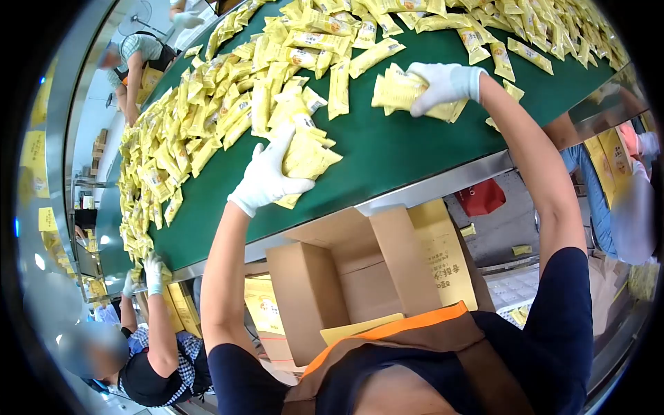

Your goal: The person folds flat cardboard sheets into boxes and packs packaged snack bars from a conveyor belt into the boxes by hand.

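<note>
Both my hands wear white gloves and are over the green belt [387, 152]. My left hand [268, 173] is closed round a bunch of yellow packets [308, 155] near the belt's front edge. Farther right, my right hand [443, 86] grips another bunch of yellow packets [398, 92], with its fingers wrapped over them. A big heap of loose yellow packets [207, 111] spreads along the left and far side of the belt. Just below the belt edge stands an open cardboard box [360, 277] with its flaps raised.
At lower left a co-worker [166, 360] reaches gloved hands to the belt. Another person [145, 55] stands across it at upper left, and one more [609, 200] is at the right edge. A red bag [480, 198] lies beyond the box. Metal rail [443, 176] edges the belt.
</note>
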Motion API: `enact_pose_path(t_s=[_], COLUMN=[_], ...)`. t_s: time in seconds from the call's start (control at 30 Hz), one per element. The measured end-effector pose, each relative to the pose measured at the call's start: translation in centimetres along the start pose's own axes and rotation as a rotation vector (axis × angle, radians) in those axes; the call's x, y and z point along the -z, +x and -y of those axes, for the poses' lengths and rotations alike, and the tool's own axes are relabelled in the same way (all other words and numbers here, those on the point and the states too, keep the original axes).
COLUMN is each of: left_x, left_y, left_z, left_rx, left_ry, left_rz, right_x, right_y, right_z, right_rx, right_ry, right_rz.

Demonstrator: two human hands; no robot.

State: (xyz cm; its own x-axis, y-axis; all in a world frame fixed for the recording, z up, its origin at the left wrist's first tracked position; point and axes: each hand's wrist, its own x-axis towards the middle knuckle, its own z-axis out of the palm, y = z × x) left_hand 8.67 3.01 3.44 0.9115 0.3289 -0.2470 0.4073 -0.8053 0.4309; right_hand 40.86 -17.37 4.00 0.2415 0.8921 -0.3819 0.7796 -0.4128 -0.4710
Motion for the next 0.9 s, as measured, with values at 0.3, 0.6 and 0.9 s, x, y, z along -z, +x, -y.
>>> enact_pose_path(t_s=[0.3,0.6,0.9], left_x=[-4.9,-3.9,-6.0], left_y=[9.8,-1.0,-1.9], left_z=[-0.9,0.3,2.8], left_rx=[0.017,-0.191,0.040], left_ry=[-0.401,0.377,0.112], left_rz=[-0.351,-0.149,-0.331], right_x=[-3.5,-6.4,-8.0], right_y=[-0.5,-6.7,-6.7], right_z=[1.4,-0.3,0.3], right_rx=[0.069,0.065,-0.038], right_ry=[-0.215,-0.322,-0.525], right_rz=[-0.030,-0.561,-0.313])
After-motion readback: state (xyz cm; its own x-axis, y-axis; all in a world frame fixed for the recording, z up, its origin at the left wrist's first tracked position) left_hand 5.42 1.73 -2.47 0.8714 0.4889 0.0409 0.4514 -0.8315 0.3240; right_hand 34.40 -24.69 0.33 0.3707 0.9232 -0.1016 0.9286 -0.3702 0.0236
